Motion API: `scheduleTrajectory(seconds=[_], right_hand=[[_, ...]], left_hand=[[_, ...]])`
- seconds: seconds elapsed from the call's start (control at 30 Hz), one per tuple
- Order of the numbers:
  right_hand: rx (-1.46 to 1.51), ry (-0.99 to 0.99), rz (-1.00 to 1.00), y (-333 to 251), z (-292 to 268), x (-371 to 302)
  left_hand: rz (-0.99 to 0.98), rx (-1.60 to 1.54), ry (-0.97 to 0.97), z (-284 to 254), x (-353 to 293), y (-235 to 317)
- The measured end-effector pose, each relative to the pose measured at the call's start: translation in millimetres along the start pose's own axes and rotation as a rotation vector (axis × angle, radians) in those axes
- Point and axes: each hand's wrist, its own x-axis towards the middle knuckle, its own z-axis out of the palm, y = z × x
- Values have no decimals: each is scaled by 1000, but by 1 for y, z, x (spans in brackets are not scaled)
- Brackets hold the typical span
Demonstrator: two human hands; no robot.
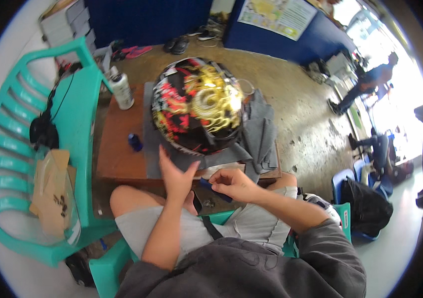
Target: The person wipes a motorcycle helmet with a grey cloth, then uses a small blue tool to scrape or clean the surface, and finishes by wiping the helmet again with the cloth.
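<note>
A glossy black motorcycle helmet [172, 107] with red and gold graphics rests on a grey cloth [261, 129] on the low brown table. My left hand [176, 174] is at the helmet's near lower edge, fingers and thumb spread, holding nothing; I cannot tell whether the fingertips touch the shell. Closer to my lap, my right hand [234, 185] pinches a small dark blue flat piece [214, 189], partly hidden by the fingers. A small dark blue bottle [134, 142] stands left of the cloth. Behind it is a white bottle [121, 90].
The brown table [114, 156] stands before my knees. To the left is a green plastic chair [75, 116] bearing cardboard [52, 188] and a black object with a cord. Shoes [176, 45] line the blue partition [147, 20]. People and a black bag [368, 206] are at the right.
</note>
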Motion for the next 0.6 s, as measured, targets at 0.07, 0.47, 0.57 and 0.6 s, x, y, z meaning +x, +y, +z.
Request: scheduleTrajectory(seconds=[0.07,0.47,0.57,0.6], right_hand=[[491,158,21,36,12,-1],[-368,951,-325,44,-48,-10],[-822,1559,-149,59,-130,-13],[-787,1380,16,63,-144,-8]], left_hand=[[-214,-178,-38,-19,-21,17],[-244,-364,61,-70,-22,29],[-363,-109,230,-112,25,3],[-368,-42,224,-122,39,-7]])
